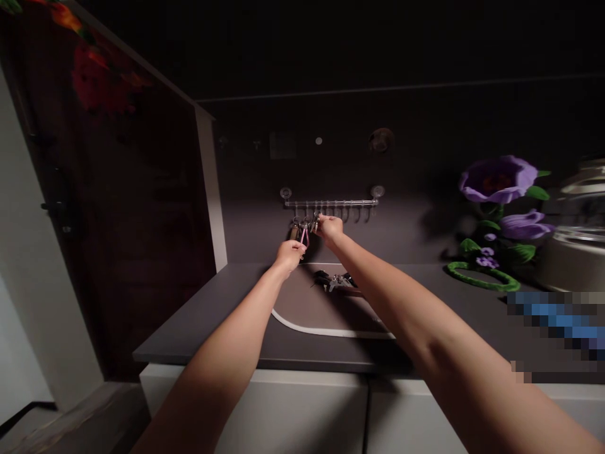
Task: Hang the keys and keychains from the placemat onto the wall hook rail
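Keys (306, 225) hang from the left part of a clear hook rail (331, 203); just below its hooks (345, 215), the right hand (331, 229) pinches a metallic bunch (315, 223), while the left hand (290, 255), lower, grips a pink strap (304, 236). More keys (338, 283) lie on a mat (312, 318) beneath the rail. Working that bunch at the hooks appears in hand; the next move calls for precise, steady alignment.

A pink strap (304, 236) hung down into the pinch of the left hand (289, 255). A shiny metal thing (314, 224) hung at the tips of the right hand (331, 229).
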The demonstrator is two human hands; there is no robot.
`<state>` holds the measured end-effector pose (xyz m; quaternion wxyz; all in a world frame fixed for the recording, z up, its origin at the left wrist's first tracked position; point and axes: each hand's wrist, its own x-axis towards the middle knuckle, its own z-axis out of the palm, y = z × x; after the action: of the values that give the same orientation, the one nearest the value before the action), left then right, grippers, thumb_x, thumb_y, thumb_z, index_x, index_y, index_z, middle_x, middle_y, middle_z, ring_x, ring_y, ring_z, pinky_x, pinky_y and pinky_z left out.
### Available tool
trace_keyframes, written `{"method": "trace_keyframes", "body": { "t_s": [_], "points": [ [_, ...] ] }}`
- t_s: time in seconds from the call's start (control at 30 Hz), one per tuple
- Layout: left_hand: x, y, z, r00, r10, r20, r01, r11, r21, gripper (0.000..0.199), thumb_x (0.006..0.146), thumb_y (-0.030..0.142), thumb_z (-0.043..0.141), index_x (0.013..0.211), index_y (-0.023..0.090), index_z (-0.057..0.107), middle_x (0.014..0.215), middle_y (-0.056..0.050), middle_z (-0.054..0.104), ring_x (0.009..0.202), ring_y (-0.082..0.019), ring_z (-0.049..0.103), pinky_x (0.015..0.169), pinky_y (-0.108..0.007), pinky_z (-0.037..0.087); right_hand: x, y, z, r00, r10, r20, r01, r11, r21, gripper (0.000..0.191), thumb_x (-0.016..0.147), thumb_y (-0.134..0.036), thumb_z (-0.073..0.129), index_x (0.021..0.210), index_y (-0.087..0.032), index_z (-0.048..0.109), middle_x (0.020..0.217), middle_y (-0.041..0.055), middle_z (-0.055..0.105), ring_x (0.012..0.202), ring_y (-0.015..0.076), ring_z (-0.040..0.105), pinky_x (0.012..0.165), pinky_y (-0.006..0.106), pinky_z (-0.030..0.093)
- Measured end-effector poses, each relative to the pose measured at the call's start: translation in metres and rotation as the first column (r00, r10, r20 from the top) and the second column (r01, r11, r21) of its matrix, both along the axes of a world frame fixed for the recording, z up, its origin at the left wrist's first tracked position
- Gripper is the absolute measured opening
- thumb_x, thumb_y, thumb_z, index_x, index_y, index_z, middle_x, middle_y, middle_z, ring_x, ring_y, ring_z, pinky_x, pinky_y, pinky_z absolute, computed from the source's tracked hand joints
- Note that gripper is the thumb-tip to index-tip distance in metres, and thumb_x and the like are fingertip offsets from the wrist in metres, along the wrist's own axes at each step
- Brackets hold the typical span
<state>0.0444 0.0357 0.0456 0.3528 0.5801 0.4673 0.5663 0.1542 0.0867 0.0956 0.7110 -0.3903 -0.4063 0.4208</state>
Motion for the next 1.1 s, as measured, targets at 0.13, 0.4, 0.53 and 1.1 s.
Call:
{"method": "trace_keyframes", "body": {
  "t_s": [0.13, 0.4, 0.53, 1.1],
  "points": [
    [0.0, 0.002, -0.001, 1.0, 0.009, -0.005, -0.009, 1.0, 0.01, 0.011, 0.071, 0.005, 0.055, 0.064, 0.01, 0.06, 0.051, 0.002, 0.054, 0.043, -0.005, 0.047, 0.052, -0.02, 0.04, -0.003, 0.004, 0.002, 0.999, -0.04, -0.033, 0.039, 0.999, -0.027, 0.015, 0.078, -0.014, 0.052, 0.063, -0.014, 0.049, 0.049, -0.0041, 0.049, 0.043, 0.0061, 0.047, 0.049, 0.021, 0.048],
    [-0.002, 0.001, -0.001, 0.998, 0.032, -0.061, -0.031, 0.999, 0.012, 0.01, 0.072, 0.006, 0.055, 0.065, 0.009, 0.062, 0.05, 0.002, 0.054, 0.043, -0.005, 0.046, 0.051, -0.018, 0.039, -0.003, 0.01, -0.003, 0.999, -0.042, -0.03, 0.041, 0.998, -0.04, 0.017, 0.078, -0.014, 0.053, 0.062, -0.013, 0.049, 0.046, -0.0043, 0.048, 0.041, 0.0058, 0.046, 0.046, 0.02, 0.048],
    [-0.004, 0.006, -0.005, 0.993, 0.051, -0.105, -0.048, 0.998, 0.033, 0.009, 0.071, 0.007, 0.056, 0.066, 0.01, 0.063, 0.051, 0.002, 0.055, 0.044, -0.005, 0.046, 0.052, -0.018, 0.039, 0.0, 0.012, -0.01, 0.999, -0.032, -0.027, 0.031, 0.999, -0.032, 0.016, 0.077, -0.013, 0.054, 0.062, -0.013, 0.049, 0.046, -0.0048, 0.048, 0.04, 0.0058, 0.047, 0.047, 0.02, 0.047],
    [-0.006, 0.009, -0.012, 0.967, 0.063, -0.248, -0.054, 0.998, 0.041, 0.007, 0.069, 0.014, 0.061, 0.068, 0.011, 0.067, 0.05, 0.001, 0.055, 0.047, -0.007, 0.045, 0.055, -0.021, 0.038, 0.015, 0.005, -0.019, 0.992, 0.057, 0.11, -0.056, 0.998, -0.015, 0.015, 0.076, -0.008, 0.046, 0.062, -0.014, 0.048, 0.055, -0.0028, 0.053, 0.047, 0.0049, 0.05, 0.049, 0.017, 0.043]
  ]
}}
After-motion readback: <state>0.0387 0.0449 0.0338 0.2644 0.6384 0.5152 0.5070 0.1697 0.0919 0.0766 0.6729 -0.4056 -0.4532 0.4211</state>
